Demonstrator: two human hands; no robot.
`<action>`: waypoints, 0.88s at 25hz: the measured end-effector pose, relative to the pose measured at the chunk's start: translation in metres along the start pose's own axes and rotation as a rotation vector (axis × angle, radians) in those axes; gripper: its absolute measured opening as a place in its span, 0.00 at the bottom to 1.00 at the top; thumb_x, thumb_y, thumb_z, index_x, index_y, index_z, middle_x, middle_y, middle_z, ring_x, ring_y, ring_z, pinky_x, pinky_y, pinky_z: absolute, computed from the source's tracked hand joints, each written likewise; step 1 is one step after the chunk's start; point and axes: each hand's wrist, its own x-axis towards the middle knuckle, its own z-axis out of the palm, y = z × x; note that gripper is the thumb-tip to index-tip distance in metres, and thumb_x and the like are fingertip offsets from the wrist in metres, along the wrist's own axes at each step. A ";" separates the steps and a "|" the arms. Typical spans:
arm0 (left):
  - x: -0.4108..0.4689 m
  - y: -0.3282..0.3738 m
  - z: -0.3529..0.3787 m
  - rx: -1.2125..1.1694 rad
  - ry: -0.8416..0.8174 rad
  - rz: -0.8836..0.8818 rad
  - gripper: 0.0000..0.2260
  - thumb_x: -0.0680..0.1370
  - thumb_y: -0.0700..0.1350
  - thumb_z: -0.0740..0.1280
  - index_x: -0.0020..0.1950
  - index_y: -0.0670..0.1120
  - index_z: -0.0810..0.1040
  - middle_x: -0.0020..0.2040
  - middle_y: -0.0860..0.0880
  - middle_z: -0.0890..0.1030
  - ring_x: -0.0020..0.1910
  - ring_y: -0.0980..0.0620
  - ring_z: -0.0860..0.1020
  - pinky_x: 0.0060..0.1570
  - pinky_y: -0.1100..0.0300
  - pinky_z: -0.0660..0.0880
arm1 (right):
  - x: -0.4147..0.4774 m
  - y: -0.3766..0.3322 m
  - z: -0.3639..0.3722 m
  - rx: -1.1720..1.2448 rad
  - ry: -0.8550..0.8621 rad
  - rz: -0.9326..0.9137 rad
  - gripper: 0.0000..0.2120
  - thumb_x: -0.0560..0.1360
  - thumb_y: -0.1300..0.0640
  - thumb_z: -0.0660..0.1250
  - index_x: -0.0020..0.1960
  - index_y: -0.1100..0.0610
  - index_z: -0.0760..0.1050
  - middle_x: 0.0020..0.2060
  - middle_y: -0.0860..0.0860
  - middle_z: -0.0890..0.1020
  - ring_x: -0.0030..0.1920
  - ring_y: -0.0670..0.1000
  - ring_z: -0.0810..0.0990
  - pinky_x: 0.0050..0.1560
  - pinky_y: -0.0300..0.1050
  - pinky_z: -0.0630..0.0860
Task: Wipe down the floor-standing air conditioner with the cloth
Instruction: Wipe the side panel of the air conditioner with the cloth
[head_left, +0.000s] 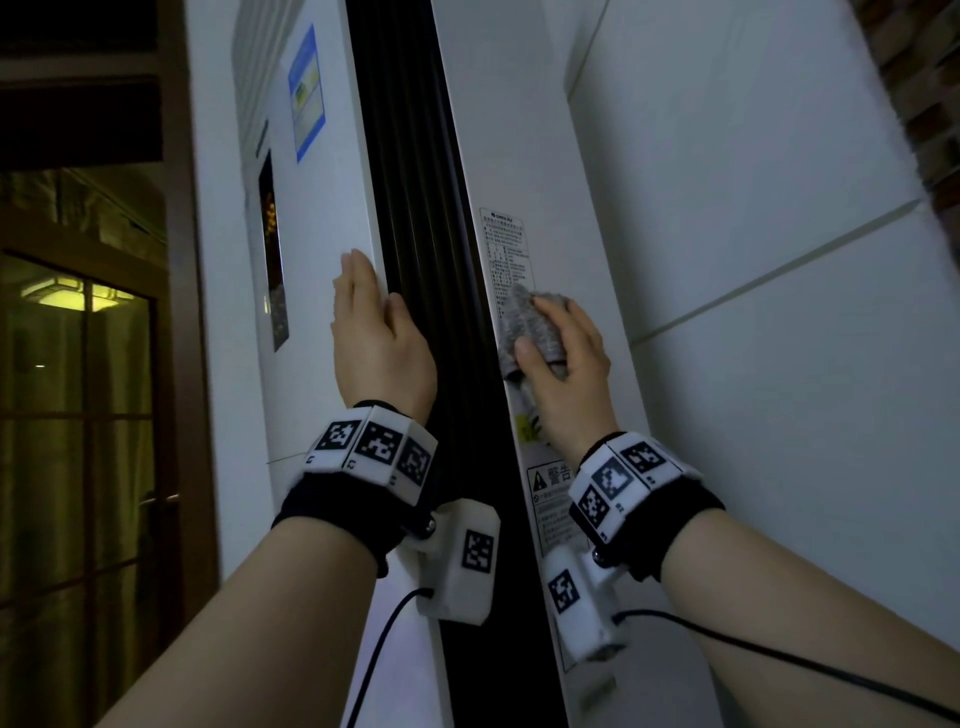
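The tall white floor-standing air conditioner (322, 218) fills the middle of the view, with a dark vertical vent strip (415, 208) between its front and its right side panel (519, 156). My left hand (376, 338) rests flat on the front panel beside the vent, fingers straight. My right hand (566, 369) grips a grey fluffy cloth (530, 325) and presses it against the right side panel, over a printed label (506, 244). Both wrists wear black bands with white marker blocks and cables.
A white tiled wall (779, 260) stands close on the right of the unit. A dark wooden door with glass panes (78, 415) is at the left. A blue sticker (307, 93) and a dark display strip (272, 260) are on the front panel.
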 end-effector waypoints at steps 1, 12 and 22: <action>-0.001 -0.002 -0.001 -0.017 -0.025 -0.002 0.23 0.83 0.40 0.51 0.78 0.45 0.51 0.78 0.50 0.53 0.76 0.55 0.50 0.74 0.60 0.46 | 0.001 -0.002 0.000 -0.001 0.026 0.022 0.20 0.76 0.55 0.65 0.68 0.51 0.70 0.70 0.53 0.64 0.71 0.54 0.62 0.73 0.49 0.58; -0.025 -0.025 -0.012 -0.185 -0.140 0.006 0.21 0.84 0.41 0.49 0.78 0.47 0.49 0.78 0.53 0.48 0.76 0.57 0.45 0.75 0.55 0.41 | -0.015 -0.020 0.012 -0.045 -0.020 -0.027 0.21 0.76 0.55 0.65 0.68 0.49 0.68 0.72 0.52 0.61 0.72 0.52 0.58 0.74 0.49 0.56; -0.036 -0.031 -0.025 -0.194 -0.220 -0.013 0.21 0.85 0.44 0.48 0.77 0.51 0.50 0.78 0.55 0.47 0.76 0.59 0.44 0.70 0.60 0.36 | -0.025 -0.036 0.027 -0.141 -0.115 -0.191 0.21 0.76 0.55 0.66 0.68 0.50 0.70 0.73 0.53 0.59 0.73 0.54 0.55 0.74 0.51 0.52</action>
